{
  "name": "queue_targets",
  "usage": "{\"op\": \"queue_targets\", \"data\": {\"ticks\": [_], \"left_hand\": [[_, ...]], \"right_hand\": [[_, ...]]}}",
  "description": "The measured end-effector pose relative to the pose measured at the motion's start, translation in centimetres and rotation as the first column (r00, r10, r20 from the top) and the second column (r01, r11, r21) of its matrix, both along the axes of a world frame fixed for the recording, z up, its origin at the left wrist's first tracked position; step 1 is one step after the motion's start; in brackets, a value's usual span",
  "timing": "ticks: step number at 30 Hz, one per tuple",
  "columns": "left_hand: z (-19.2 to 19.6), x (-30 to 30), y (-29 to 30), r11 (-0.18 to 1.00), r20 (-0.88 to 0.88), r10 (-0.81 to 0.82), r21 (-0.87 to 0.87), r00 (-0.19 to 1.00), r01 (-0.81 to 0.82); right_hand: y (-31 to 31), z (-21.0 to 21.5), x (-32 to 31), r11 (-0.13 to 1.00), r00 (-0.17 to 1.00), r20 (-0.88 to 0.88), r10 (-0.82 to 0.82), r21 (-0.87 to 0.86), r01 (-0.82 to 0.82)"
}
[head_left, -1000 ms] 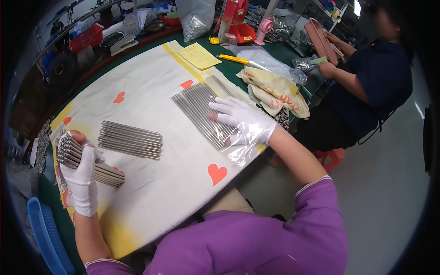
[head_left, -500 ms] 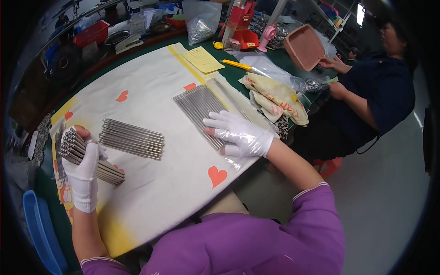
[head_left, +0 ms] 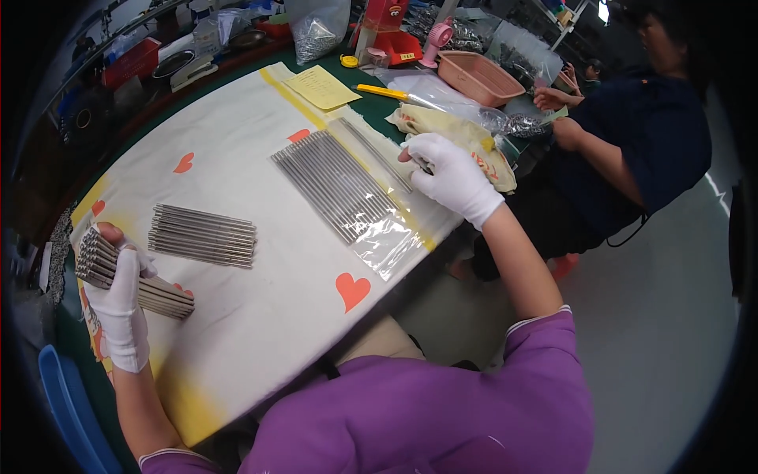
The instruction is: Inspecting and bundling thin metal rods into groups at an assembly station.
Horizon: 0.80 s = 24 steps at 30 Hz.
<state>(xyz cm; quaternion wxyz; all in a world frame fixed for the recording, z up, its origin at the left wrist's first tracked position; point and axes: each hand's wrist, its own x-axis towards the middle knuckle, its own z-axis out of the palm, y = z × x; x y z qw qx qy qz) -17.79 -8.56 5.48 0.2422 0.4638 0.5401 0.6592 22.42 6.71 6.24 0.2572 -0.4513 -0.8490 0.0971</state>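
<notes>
A bundle of metal rods (head_left: 134, 278) lies at the counter's (head_left: 237, 189) left edge, the left hand (head_left: 118, 304) closed around it. The right hand (head_left: 452, 175) seems to pinch one thin rod beside the flat row of rods (head_left: 335, 186) on clear film. Keeping rods parallel matters. A loose stack (head_left: 204, 235) and a co-worker's arm (head_left: 588, 146) crowd nearby.

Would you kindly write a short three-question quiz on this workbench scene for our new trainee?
1. True or false: the left hand grips a bundle of metal rods.
2. What is printed on the white cloth? A) red hearts B) blue stars C) green leaves
3. Fill in: the right hand is at the far edge of the rods lying on a clear plastic ____.

Key: 1 true; 2 A; 3 sheet.
</notes>
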Motion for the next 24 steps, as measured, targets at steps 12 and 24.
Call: {"op": "queue_targets", "data": {"ticks": [12, 24], "left_hand": [[-1.2, -1.2, -0.6, 0.999, -0.106, -0.016, 0.027, 0.994, 0.019], [-1.0, -1.1, -0.5, 0.998, -0.155, -0.037, 0.037, 0.987, 0.043]], "right_hand": [[3.2, -5.0, 0.9, 0.962, 0.967, -0.018, 0.255, -0.102, -0.255], [3.7, -4.4, 0.0, 0.829, 0.819, 0.185, 0.543, 0.035, -0.558]]}}
